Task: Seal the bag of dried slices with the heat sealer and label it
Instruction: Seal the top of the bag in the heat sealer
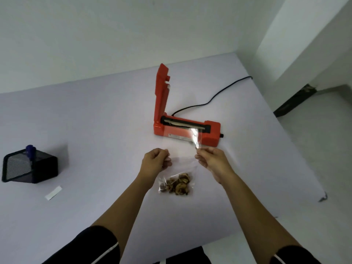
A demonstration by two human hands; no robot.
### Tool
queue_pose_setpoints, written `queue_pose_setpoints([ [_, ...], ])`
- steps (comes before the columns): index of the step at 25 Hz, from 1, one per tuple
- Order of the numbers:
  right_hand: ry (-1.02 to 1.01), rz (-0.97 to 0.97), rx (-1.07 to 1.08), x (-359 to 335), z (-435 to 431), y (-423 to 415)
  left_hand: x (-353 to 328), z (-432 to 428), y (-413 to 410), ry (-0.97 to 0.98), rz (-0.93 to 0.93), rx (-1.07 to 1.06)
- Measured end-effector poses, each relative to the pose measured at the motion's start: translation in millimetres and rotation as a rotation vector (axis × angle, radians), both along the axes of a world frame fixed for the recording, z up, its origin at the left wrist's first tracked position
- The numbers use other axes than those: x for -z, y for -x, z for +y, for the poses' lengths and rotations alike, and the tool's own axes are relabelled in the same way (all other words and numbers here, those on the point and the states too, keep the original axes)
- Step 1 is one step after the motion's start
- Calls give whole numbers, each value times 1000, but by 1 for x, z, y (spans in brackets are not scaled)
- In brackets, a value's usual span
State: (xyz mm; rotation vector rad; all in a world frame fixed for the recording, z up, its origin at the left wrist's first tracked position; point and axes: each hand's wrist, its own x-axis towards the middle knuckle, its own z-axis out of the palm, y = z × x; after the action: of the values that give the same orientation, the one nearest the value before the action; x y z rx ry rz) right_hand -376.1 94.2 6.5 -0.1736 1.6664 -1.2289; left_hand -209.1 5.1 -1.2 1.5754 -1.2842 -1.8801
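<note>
A clear plastic bag (pixel 181 149) with brown dried slices (pixel 178 184) at its bottom hangs between my hands above the table. My left hand (pixel 155 161) pinches its left edge and my right hand (pixel 211 161) pinches its right edge near the top. The bag's open top reaches up in front of the orange heat sealer (pixel 187 130), whose lid (pixel 162 92) stands raised upright, baring the black sealing bar (pixel 182 123). A white label strip (pixel 53 192) lies on the table at the left.
A black mesh pen holder (pixel 28 165) with a blue pen (pixel 30 149) sits at the far left. The sealer's black cord (pixel 213 96) runs back right across the pale table (pixel 95 115). The table's right edge drops to the floor.
</note>
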Motion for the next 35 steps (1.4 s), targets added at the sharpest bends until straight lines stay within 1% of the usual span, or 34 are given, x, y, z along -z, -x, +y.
queue_pose_setpoints([
  [6,10,57,0,11,-5,13,6,-11,13,73,-53,-29],
  [12,-8,60,29,15,-11,15,11,-18,15,52,-87,-65],
  [18,-37,3,78,15,-15,16,8,-23,23,41,-78,-80],
  [24,-66,-79,119,10,-18,16,7,-26,25,46,-88,-52],
  [33,-71,-54,97,10,-15,18,10,-24,26,35,-78,-47],
  [35,-88,24,69,12,-13,18,11,-24,26,20,-71,-51],
])
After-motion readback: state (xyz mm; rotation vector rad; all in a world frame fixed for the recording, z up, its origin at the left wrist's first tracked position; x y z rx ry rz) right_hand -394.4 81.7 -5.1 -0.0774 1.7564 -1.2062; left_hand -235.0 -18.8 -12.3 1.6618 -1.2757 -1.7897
